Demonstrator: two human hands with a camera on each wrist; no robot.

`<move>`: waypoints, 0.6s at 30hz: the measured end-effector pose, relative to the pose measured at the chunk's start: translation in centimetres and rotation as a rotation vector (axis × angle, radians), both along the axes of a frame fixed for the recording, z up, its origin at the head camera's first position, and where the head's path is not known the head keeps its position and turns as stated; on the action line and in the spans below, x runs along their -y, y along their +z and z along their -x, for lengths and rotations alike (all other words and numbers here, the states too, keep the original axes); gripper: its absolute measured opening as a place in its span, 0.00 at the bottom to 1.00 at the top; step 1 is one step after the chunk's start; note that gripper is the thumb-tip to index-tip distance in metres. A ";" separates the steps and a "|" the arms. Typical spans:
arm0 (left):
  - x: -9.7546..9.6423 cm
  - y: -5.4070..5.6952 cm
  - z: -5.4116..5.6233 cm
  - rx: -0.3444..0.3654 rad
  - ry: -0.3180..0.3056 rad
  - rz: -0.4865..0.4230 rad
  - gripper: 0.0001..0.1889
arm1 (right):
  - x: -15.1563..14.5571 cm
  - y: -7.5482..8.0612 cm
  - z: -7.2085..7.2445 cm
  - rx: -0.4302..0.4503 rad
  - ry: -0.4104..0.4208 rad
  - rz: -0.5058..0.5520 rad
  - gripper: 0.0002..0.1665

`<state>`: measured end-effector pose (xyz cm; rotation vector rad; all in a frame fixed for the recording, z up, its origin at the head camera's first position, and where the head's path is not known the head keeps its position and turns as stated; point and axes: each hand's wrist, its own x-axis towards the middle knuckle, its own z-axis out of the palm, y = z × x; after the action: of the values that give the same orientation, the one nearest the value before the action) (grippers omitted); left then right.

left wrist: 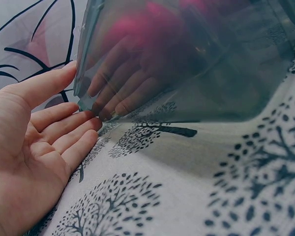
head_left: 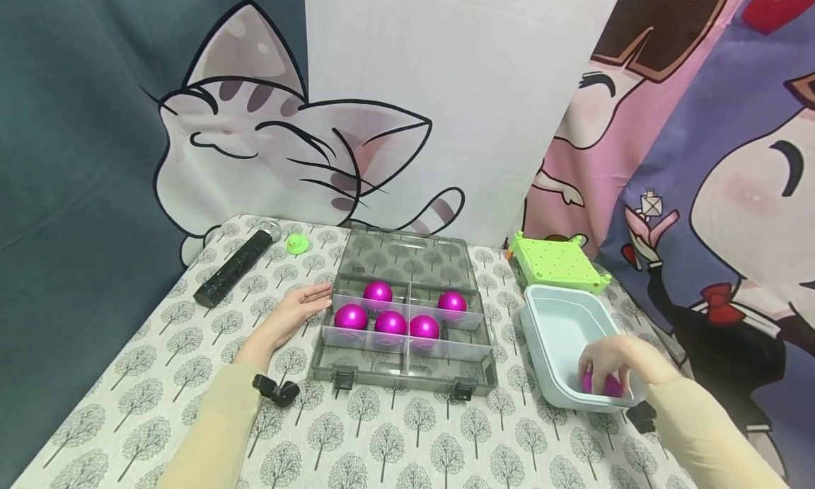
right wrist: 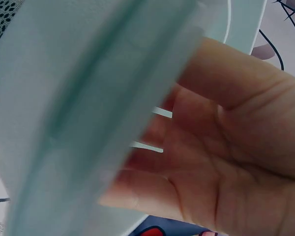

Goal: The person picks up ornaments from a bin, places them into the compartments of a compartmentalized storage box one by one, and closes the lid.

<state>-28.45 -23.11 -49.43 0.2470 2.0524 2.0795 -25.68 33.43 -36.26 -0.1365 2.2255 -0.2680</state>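
Observation:
A smoky see-through divided box [head_left: 325, 376] lies with its lid [head_left: 407, 255] laid back behind it. Several shiny magenta balls [head_left: 378, 293] sit in its back and middle rows. My left hand [head_left: 296, 315] rests its straight fingertips against the box's left side, palm turned inward, as the left wrist view also shows. On the right, my right hand [head_left: 608, 358] reaches down into a pale blue basin [head_left: 538, 333], fingers bent around a magenta ball [head_left: 613, 385] near its front end. In the right wrist view the basin's blurred rim [right wrist: 103, 98] hides the ball and fingertips.
Behind the basin stands a lime green plastic stand [head_left: 557, 259] with small feet upward. A black cylinder [head_left: 235, 266] with a clear end lies at the back left, beside a small green duck [head_left: 296, 243]. Printed curtains hang behind the tree-patterned tablecloth [head_left: 382, 446].

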 end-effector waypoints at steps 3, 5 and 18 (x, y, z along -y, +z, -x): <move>0.0 0.0 0.0 0.001 0.000 0.002 0.33 | 0.1 0.4 0.1 -0.016 -0.004 0.008 0.18; 0.0 0.0 0.0 0.001 -0.002 0.007 0.34 | 0.1 0.7 0.2 -0.036 -0.012 0.019 0.21; 0.0 0.2 -0.1 -0.002 -0.005 0.013 0.34 | 0.3 3.0 2.1 -0.291 0.085 0.116 0.28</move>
<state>-28.39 -23.11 -49.27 0.2523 2.0633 2.0630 -27.74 33.10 -33.25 -0.3519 2.4849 -0.3491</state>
